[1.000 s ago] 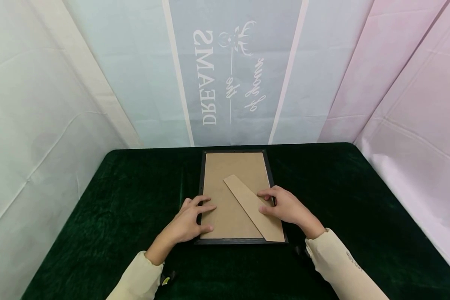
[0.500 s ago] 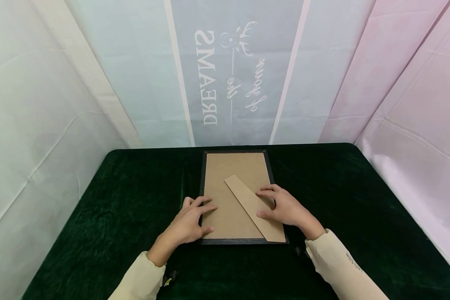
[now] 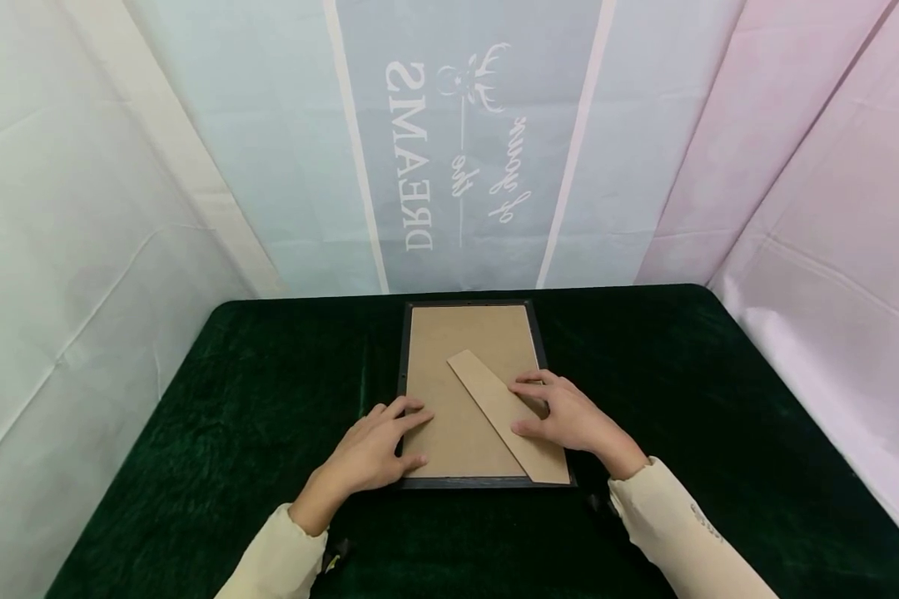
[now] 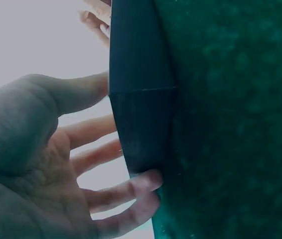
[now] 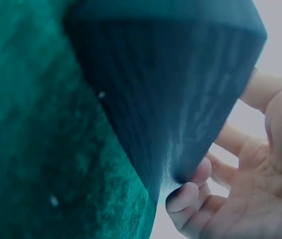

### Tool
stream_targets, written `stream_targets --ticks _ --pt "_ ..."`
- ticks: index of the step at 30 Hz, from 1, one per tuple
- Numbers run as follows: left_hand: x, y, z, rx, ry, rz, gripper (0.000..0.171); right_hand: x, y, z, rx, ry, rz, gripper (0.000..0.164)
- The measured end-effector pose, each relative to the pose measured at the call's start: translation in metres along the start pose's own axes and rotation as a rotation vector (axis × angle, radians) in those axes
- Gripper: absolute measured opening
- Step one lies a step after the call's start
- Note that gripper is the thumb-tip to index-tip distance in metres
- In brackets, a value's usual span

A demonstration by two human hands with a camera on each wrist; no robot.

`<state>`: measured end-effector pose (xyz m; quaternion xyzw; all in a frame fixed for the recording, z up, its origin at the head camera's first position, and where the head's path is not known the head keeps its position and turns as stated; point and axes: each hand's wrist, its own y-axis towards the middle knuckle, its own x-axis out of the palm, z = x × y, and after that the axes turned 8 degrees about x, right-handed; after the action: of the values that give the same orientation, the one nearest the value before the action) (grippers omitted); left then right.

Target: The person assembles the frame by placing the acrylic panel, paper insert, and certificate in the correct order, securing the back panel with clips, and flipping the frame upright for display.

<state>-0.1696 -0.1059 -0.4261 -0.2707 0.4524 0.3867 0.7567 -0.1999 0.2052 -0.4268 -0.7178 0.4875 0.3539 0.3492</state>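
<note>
A picture frame (image 3: 449,333) lies back side up in the head view, with a brown backing board and a black rim. Slanted across its lower right is a flat brown stand leg (image 3: 487,398). My left hand (image 3: 370,449) rests at the frame's left edge, thumb and fingertips over the board. At the right edge, my right hand (image 3: 565,412) has its thumb on the leg and its index fingertip close to the leg's edge. In both wrist views, fingers (image 4: 148,181) of the left hand and fingers (image 5: 183,196) of the right touch the frame's side.
A dark green velvet cloth (image 3: 270,374) covers the table under the frame. Behind it hangs a pale printed curtain (image 3: 464,166), with a white curtain (image 3: 82,249) on the left and a pink one (image 3: 831,208) on the right.
The left hand's fingers have shifted slightly on the frame's edge, a little towards me. My right hand, the frame and its stand leg stay nearly in place.
</note>
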Motion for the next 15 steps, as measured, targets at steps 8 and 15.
stream_targets --ticks 8,15 --pt "0.0020 -0.0007 0.0005 -0.035 -0.005 0.006 0.062 0.0014 0.0001 0.0006 -0.001 0.005 -0.014 0.059" --pt "0.0008 -0.0013 -0.0028 -0.009 -0.090 0.055 0.055 -0.0074 0.0005 0.0056 0.042 0.114 0.008 0.048"
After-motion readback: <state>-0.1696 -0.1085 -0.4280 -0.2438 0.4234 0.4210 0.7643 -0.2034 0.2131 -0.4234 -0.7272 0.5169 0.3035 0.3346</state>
